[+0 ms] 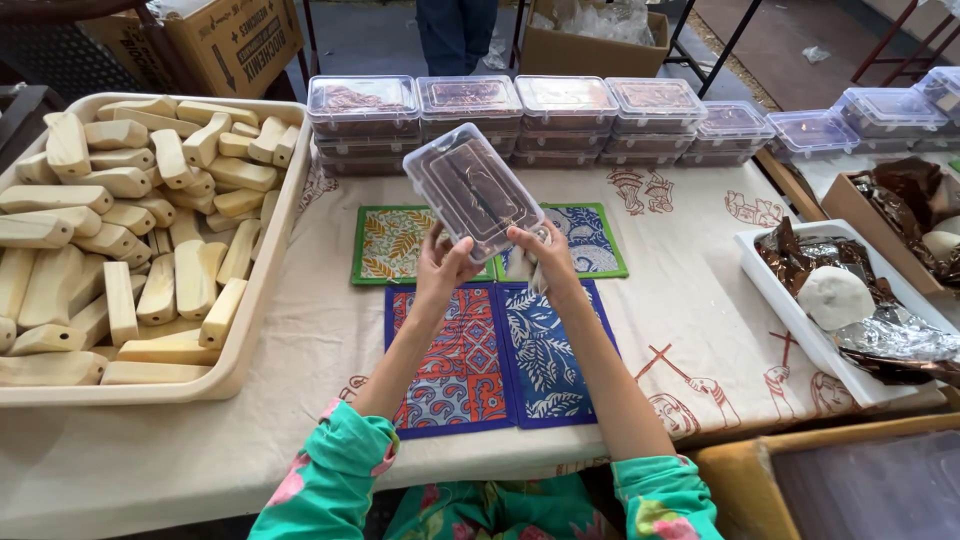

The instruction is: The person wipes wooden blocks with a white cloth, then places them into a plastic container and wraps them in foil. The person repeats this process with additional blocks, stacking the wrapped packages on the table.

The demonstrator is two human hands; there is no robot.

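Both of my hands hold up a clear plastic box (472,190) with a lid and something brown inside, tilted above the table. My left hand (441,262) grips its near left corner. My right hand (540,252) grips its near right edge. Under the box lie patterned cloth mats: two green-edged ones (390,245) and two blue-edged ones (500,350). Stacks of the same lidded clear boxes (465,110) stand in a row behind the mats.
A large cream tray (255,330) full of pale wooden blocks fills the left side. A white tray (790,300) with foil and a white lump sits at the right. Cardboard boxes and a person's legs are beyond the table.
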